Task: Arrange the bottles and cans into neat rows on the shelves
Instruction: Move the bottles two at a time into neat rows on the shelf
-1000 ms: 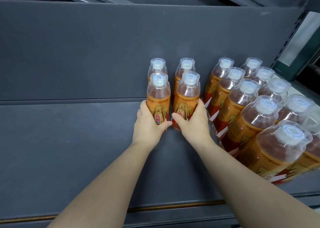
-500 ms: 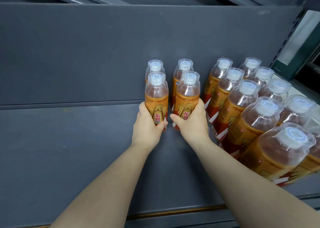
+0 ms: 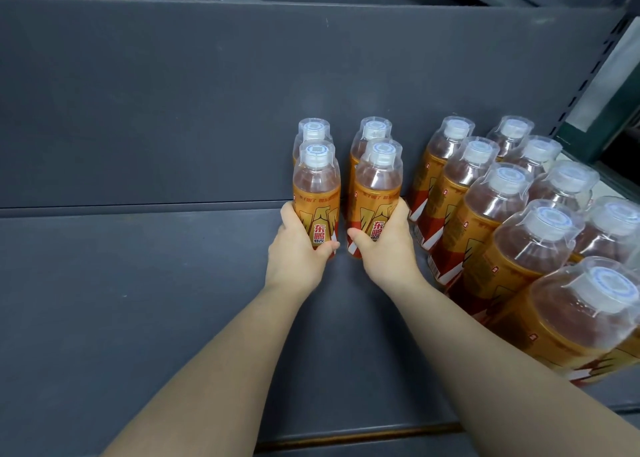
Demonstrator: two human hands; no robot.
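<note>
Orange-labelled drink bottles with clear domed caps stand on a dark grey shelf (image 3: 138, 300). My left hand (image 3: 294, 259) grips the front left bottle (image 3: 317, 193) low on its label. My right hand (image 3: 388, 252) grips the front right bottle (image 3: 379, 189) the same way. Directly behind each stands another bottle, the left rear one (image 3: 313, 130) and the right rear one (image 3: 374, 130), against the back panel. A small gap separates the two held bottles.
To the right stand two longer rows of the same bottles (image 3: 502, 214), running from the back panel toward the shelf's front edge (image 3: 346, 432). A perforated upright post (image 3: 595, 68) bounds the shelf at the right. Bare shelf lies to the left.
Both hands, with their bottles, have shifted slightly left and back toward the rear bottles. The grips are the same.
</note>
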